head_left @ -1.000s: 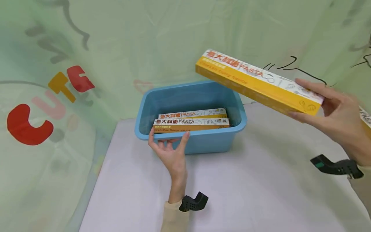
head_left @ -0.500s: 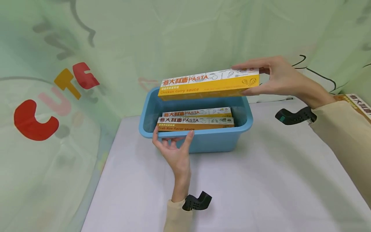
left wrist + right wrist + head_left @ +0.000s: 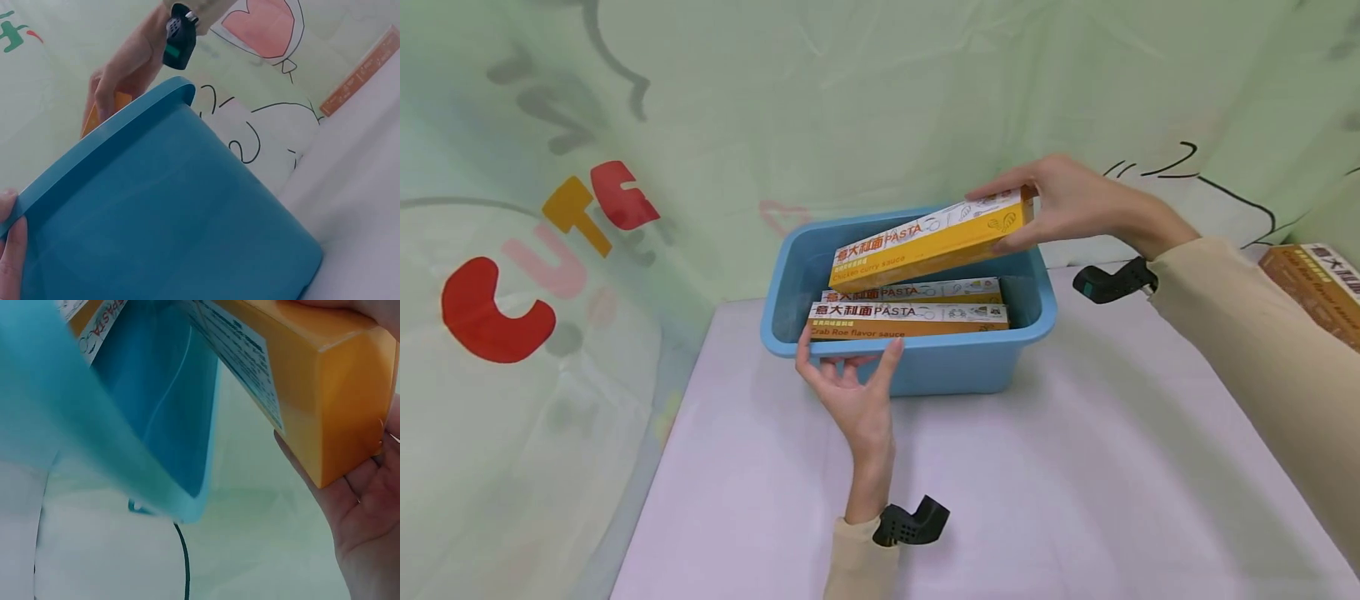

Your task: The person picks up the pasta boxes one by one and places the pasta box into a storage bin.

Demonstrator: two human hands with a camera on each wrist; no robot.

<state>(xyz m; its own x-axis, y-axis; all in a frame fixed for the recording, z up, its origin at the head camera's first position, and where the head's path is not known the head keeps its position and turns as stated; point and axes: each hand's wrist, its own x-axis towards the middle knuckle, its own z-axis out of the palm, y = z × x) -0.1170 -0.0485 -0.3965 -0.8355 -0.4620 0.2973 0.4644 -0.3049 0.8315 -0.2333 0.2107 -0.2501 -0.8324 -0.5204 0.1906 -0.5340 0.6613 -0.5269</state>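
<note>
A yellow and white pasta box (image 3: 925, 242), marked Chicken curry sauce, tilts over the blue plastic bin (image 3: 947, 367), its left end dipping below the rim. My right hand (image 3: 1067, 204) grips the box by its right end; in the right wrist view the fingers and palm wrap that yellow end (image 3: 356, 400). My left hand (image 3: 853, 392) holds the bin's near rim, thumb and forefinger up at the edge and other fingers under it. Two boxes lie flat inside: a Crab Roe flavor box (image 3: 910, 321) at the near wall, and a second pasta box (image 3: 955, 290) behind it, partly hidden.
Another brown pasta box (image 3: 1315, 287) lies at the far right of the white table (image 3: 1000, 500). A green printed cloth (image 3: 880, 100) hangs behind the bin and along the left side. Each wrist carries a black camera mount (image 3: 913, 521).
My right hand has brought the yellow pasta box leftward from the right side, then lowered it, left end first, into the bin's opening. The left hand keeps its hold on the rim.
</note>
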